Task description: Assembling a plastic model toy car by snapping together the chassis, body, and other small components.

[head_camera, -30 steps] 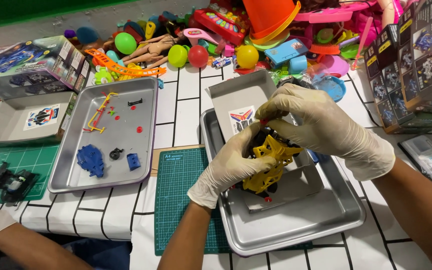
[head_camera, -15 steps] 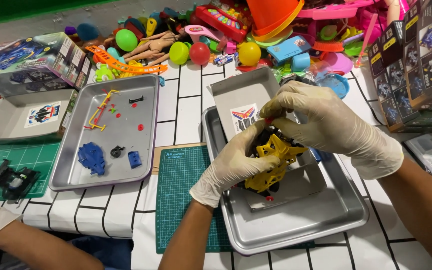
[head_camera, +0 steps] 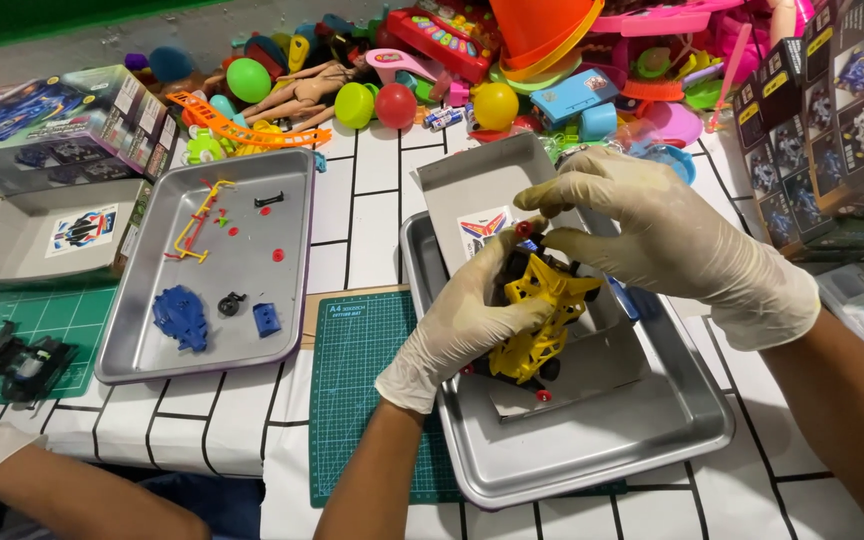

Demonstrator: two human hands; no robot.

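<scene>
Right gloved hand (head_camera: 672,235) has lifted slightly — fingers now pinching a small red wheel (head_camera: 524,229) atop the yellow plastic toy car chassis (head_camera: 537,320). Left gloved hand (head_camera: 462,325) grips the chassis, fingers wrapped around it, over the silver metal tray (head_camera: 592,450).

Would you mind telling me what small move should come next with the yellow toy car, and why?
Probably press the small red piece down onto the car. The right hand pinches over the car's top end, right by the red piece, while the left hand grips the yellow frame from the side above the tray. Whether the piece is seated cannot be told.
</scene>
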